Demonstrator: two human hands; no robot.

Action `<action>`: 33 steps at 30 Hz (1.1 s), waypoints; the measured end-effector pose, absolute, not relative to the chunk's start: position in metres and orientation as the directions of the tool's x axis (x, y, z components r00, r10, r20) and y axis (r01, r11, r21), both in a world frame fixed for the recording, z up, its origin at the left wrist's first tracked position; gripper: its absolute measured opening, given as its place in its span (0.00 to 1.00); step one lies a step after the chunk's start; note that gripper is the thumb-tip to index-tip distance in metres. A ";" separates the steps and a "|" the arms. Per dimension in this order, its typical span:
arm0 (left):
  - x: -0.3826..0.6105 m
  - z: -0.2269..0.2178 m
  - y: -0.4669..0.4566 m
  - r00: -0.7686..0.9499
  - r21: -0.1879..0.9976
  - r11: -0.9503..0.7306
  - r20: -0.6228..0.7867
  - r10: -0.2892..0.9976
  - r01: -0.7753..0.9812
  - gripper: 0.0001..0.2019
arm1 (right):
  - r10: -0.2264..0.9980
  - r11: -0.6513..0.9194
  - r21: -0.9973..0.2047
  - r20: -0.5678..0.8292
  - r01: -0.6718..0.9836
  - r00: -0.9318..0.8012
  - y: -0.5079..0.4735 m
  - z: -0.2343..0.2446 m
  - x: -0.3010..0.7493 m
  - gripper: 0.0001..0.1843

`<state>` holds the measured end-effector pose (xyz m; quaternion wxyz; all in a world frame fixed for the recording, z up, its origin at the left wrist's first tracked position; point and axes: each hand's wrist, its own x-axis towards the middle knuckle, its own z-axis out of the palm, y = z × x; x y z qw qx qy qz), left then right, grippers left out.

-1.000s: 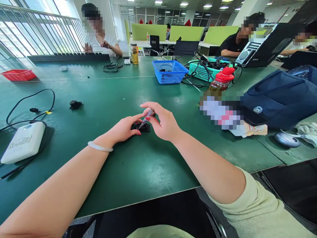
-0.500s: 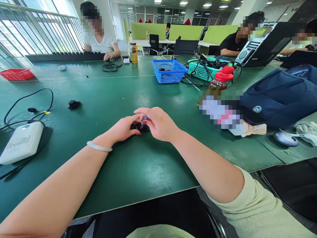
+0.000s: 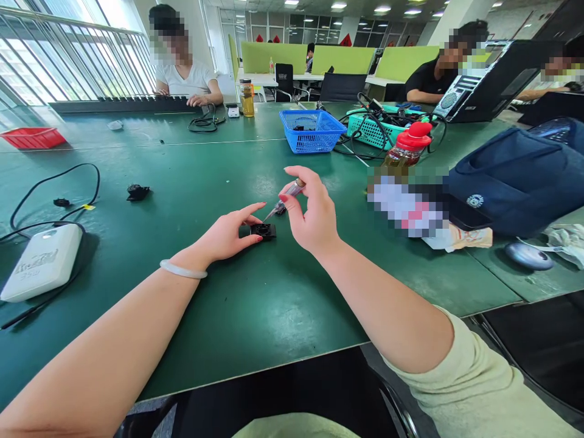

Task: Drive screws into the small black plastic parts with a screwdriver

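Observation:
My left hand (image 3: 232, 235) rests on the green table, thumb and fingers closed about the left end of a small black rectangular part (image 3: 263, 230). Between the thumb and fingers of my right hand (image 3: 311, 210) is a screwdriver (image 3: 292, 191) with a clear handle. It is tilted, its thin shaft running down-left to the far edge of the black part; whether the tip touches cannot be made out. A small dark piece (image 3: 280, 210) lies just behind the shaft, partly hidden.
A white power bank (image 3: 41, 261) with a black cable lies left, near a crumpled black piece (image 3: 137, 192). Farther back are a red tray (image 3: 34, 138), a blue basket (image 3: 312, 132) and a green basket (image 3: 371, 129) of cables. A red-capped bottle (image 3: 413, 137) and navy bag (image 3: 520, 176) stand right.
My right hand has lifted and moved right, away from my left hand, tilting the screwdriver and uncovering the black part. My left hand stays in place on the part.

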<state>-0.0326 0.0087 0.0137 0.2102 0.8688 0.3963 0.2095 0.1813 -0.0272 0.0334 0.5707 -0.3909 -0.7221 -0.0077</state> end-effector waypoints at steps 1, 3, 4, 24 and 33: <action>-0.033 0.014 0.009 0.599 0.536 -0.597 0.198 0.776 0.596 0.37 | 0.552 0.691 -0.435 0.833 0.577 -0.033 -0.027 0.033 0.182 0.16; -0.032 0.014 0.009 0.594 0.540 -0.594 0.200 0.779 0.597 0.37 | 0.558 0.688 -0.441 0.829 0.576 -0.032 -0.024 0.032 0.184 0.17; -0.032 0.015 0.008 0.589 0.541 -0.590 0.201 0.783 0.600 0.37 | 0.565 0.688 -0.447 0.824 0.572 -0.035 -0.023 0.031 0.185 0.17; -0.034 0.021 0.006 0.174 0.235 -0.219 0.197 0.965 0.947 0.26 | 0.663 0.454 -0.605 0.720 0.654 0.206 0.008 0.014 0.206 0.06; -0.041 0.027 0.006 0.307 0.165 -0.314 0.066 0.949 0.935 0.35 | 0.716 0.427 -0.687 0.654 0.589 0.244 0.002 0.020 0.200 0.06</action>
